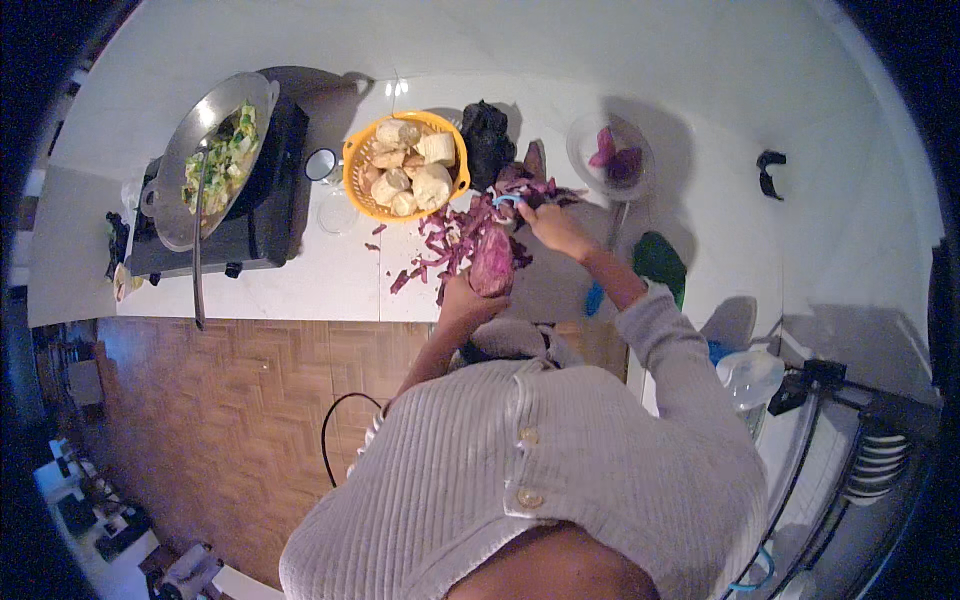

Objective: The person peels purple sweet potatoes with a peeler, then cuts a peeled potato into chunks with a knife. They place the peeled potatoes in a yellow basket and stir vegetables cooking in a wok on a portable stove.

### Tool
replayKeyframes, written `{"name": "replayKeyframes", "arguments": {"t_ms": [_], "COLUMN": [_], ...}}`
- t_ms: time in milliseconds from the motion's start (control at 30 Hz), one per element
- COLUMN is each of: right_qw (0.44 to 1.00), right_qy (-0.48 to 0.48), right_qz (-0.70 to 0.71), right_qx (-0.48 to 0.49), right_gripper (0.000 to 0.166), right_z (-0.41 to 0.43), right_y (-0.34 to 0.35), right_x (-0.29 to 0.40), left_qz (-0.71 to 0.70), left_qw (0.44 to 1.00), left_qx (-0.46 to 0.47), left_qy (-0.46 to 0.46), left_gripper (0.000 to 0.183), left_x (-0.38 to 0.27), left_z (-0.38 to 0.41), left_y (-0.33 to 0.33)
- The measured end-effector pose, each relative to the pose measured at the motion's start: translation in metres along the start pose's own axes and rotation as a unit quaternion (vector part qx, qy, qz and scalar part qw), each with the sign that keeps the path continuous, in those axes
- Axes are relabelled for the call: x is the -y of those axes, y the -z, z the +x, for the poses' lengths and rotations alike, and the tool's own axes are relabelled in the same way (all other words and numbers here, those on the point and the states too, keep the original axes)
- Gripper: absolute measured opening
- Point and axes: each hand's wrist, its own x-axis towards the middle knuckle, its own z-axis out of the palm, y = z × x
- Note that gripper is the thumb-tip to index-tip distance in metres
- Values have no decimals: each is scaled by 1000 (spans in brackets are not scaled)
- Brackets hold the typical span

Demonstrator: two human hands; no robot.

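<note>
My left hand (471,304) holds a partly peeled purple sweet potato (493,264) at its lower end, near the counter's front edge. My right hand (559,229) grips a blue-handled tool, seemingly a peeler (508,200), just above the tuber's far end. Its blade is too small to make out. Purple peelings (454,236) lie scattered around the sweet potato. Behind them is what looks like an unpeeled tuber (534,159). To the right, a clear bowl (576,154) contains purple pieces (624,163).
A yellow basket (351,176) of peeled pale root chunks (431,186) stands beside a black plastic bag (487,142). Left, a wok (171,199) of chopped vegetables sits tilted on a black stove (262,240), with a long-handled utensil (198,274). A mug (321,163), a blue handle (594,298) and a dish rack (814,420) are nearby.
</note>
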Motion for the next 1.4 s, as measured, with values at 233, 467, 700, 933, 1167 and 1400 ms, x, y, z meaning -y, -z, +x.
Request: {"name": "replayKeyframes", "arguments": {"t_ms": [233,467,700,933,1167,1400], "right_qw": [987,987,988,992,990,991], "right_qy": [21,-53,-106,-7,-116,-63], "right_qz": [137,31,-25,90,18,98], "right_qx": [77,151,110,88,81,65], "right_gripper": [63,59,65,67,64,63], "right_z": [-33,-38,-11,-24,-24,-14], "right_y": [42,37,34,44,0,16], "right_x": [99,108,62,90,62,24], "left_qz": [99,222,302,145,86,14], "left_qw": [994,972,951,988,993,1000], "left_qx": [-45,-52,-21,-46,19,18], "left_qy": [10,58,58,22,75,3], "left_gripper": [58,61,58,55,48,44], "left_x": [8,-20,-25,-3,15,2], "left_z": [9,2,-6,8,12,8], "left_y": [8,12,8,18,11,6]}}
